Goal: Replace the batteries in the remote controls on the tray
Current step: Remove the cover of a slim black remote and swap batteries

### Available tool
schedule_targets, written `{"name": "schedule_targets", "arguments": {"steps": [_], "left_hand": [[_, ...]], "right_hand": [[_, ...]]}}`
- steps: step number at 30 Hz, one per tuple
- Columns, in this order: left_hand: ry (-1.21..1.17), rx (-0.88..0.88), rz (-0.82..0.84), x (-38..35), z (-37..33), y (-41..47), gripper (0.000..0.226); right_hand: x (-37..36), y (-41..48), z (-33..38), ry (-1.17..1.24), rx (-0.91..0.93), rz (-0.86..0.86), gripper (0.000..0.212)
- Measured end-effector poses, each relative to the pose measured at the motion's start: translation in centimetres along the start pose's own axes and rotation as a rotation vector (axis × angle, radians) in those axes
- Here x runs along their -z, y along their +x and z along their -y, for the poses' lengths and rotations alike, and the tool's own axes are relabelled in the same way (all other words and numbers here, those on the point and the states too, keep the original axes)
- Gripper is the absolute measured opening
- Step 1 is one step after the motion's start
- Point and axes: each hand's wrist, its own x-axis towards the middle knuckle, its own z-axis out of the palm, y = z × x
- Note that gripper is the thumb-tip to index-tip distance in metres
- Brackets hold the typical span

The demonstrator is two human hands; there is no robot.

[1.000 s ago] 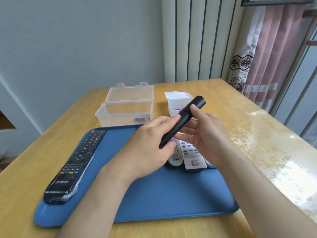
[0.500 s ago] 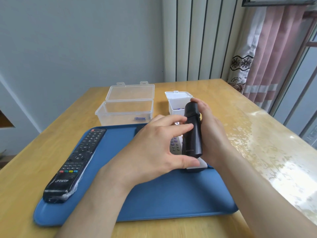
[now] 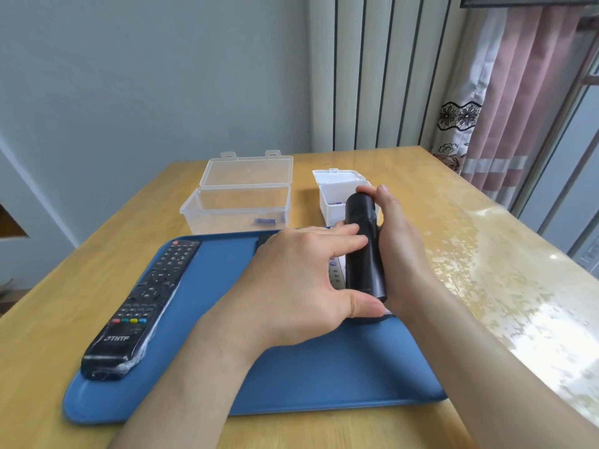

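Observation:
A slim black remote (image 3: 364,247) is held lengthwise above the blue tray (image 3: 291,377), its smooth back facing up. My right hand (image 3: 400,251) cradles it from the right, fingertips over its far end. My left hand (image 3: 301,280) grips it from the left, fingers across its middle and thumb at its near end. A long black remote (image 3: 142,306) in clear wrap lies on the tray's left side. Light-coloured remotes (image 3: 335,272) lie mostly hidden under my hands.
An open clear plastic box (image 3: 240,199) with a battery (image 3: 266,221) inside stands behind the tray. A small white open box (image 3: 337,197) stands to its right. The wooden table (image 3: 486,254) reaches right toward curtains.
The black remote has turned from a slant to pointing straight away from me, its back now up. My left fingers have spread across its middle.

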Motion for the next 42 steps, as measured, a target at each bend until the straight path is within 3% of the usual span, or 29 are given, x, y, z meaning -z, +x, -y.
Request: {"name": "schedule_targets", "arguments": {"steps": [5,10,17,20,23,25,28,33,35,40,42], "left_hand": [[-0.094,0.05,-0.016,-0.6,0.5,0.3,0.08],[-0.15,0.102,0.035,-0.5,1.4,0.4,0.075],[-0.083,0.278,-0.323,1.6,3.5,0.7,0.047],[0.039,0.456,-0.408,4.0,6.4,0.4,0.043],[0.282,0.612,-0.2,4.0,8.6,-0.2,0.035],[0.296,0.667,-0.092,2.8,9.2,-0.3,0.037],[0.206,0.691,-0.077,1.8,9.4,0.0,0.047],[0.297,0.689,-0.099,2.0,9.7,0.0,0.056],[0.359,0.74,-0.116,3.1,9.9,-0.4,0.06],[0.576,0.935,0.123,4.6,11.6,-1.3,0.059],[0.579,0.951,0.12,4.7,11.9,-1.5,0.06]], "right_hand": [[0.2,0.4,-0.3,-0.016,0.021,-0.004,0.029],[0.0,0.7,-0.4,-0.234,0.136,0.018,0.03],[-2.0,-1.1,-1.1,-0.335,0.214,0.349,0.044],[-2.2,-1.1,-2.2,-0.629,0.363,0.358,0.048],[-2.1,-1.1,-3.1,-0.969,0.48,0.377,0.046],[-2.2,-1.2,-3.5,-1.111,0.51,0.403,0.044],[-2.5,-1.3,-4.2,-1.299,0.577,0.459,0.04],[-2.7,-2.1,-5.8,-1.625,0.56,0.575,0.032],[-2.8,-2.2,-6.0,-1.662,0.58,0.577,0.029],[-3.0,-2.3,-6.0,-1.691,0.642,0.535,0.028],[-3.1,-2.4,-6.1,-1.685,0.642,0.54,0.028]]}}
